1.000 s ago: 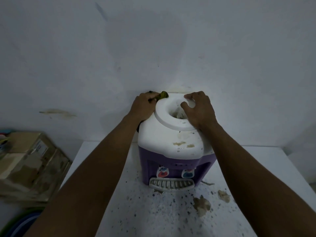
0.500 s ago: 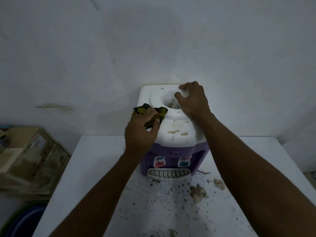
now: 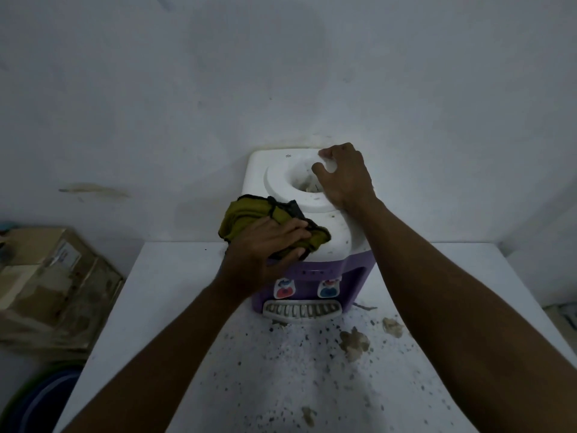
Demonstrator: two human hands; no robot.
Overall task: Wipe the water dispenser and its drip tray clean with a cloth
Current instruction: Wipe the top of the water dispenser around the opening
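The left hand [image 3: 265, 245] presses a green cloth [image 3: 249, 214] on the water dispenser's [image 3: 315, 232] near-left top corner while the right hand [image 3: 345, 178] grips its far rim.

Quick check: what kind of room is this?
Likely a storeroom or utility corner, not a tidy kitchen: bare stained wall, worn cardboard boxes beside the debris-speckled white table, tabletop water dispenser.

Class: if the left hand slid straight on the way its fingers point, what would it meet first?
Probably the right hand, near its wrist, on the dispenser top; left hand, gripping the cloth, points there. Depth unclear.
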